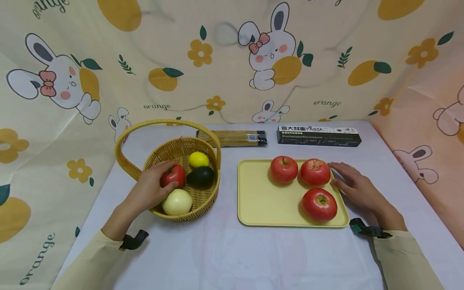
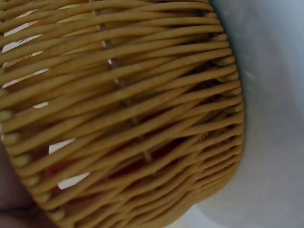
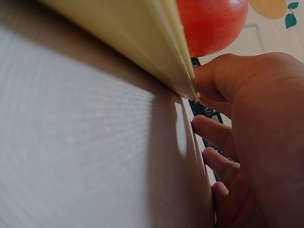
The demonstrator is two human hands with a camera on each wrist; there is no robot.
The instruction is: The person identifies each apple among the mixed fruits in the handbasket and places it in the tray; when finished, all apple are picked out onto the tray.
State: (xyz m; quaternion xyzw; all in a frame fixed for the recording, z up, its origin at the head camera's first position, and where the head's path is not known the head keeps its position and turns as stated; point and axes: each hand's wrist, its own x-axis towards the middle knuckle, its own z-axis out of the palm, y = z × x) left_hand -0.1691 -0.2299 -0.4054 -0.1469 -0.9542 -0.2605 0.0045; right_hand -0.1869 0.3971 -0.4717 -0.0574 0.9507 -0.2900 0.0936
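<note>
Inside the wicker basket [image 1: 203, 199], the left hand [image 1: 150, 189] curls its fingers round a fourth red apple [image 1: 175, 175]; three apples [image 1: 319, 203] already sit on the yellow tray [image 1: 261, 201]. The right hand [image 1: 357, 187] rests beside the tray's edge, fingers spread flat on the surface.

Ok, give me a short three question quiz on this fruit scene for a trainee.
1. How many red apples lie on the flat yellow plastic tray?
2. True or false: the left hand grips a red apple inside the round woven wicker basket.
3. Which does the right hand touch: A the tray's edge, B the long black pasta box?

Key: 1. three; 2. true; 3. A
</note>
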